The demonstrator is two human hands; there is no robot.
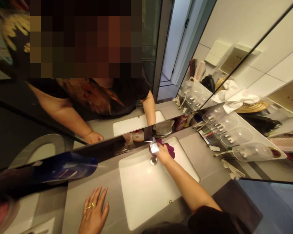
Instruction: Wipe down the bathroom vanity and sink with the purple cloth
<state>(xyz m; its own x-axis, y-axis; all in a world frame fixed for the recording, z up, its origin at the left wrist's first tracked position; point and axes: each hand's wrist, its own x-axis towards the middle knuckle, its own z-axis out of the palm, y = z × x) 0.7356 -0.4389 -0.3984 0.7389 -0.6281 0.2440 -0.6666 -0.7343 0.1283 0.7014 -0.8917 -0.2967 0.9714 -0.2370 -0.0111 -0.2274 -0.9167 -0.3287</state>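
My left hand (95,211), with rings on one finger, lies spread on the grey countertop (75,198), left of the white sink (141,195). Across the sink reaches my right hand (164,154), its fingers closed on a purple cloth (171,150) at the shiny metal faucet (154,147). Part of the cloth bunches out beyond the hand, over the back of the basin. The fingertips are partly hidden behind the faucet. Just below the faucet is the round drain fitting (153,161).
A blue bottle (70,165) stands at the left. Behind the sink are a white container (138,136) and other toiletries under a mirror, which reflects a person. A wall shelf (258,148) with clear cups and combs is at the right.
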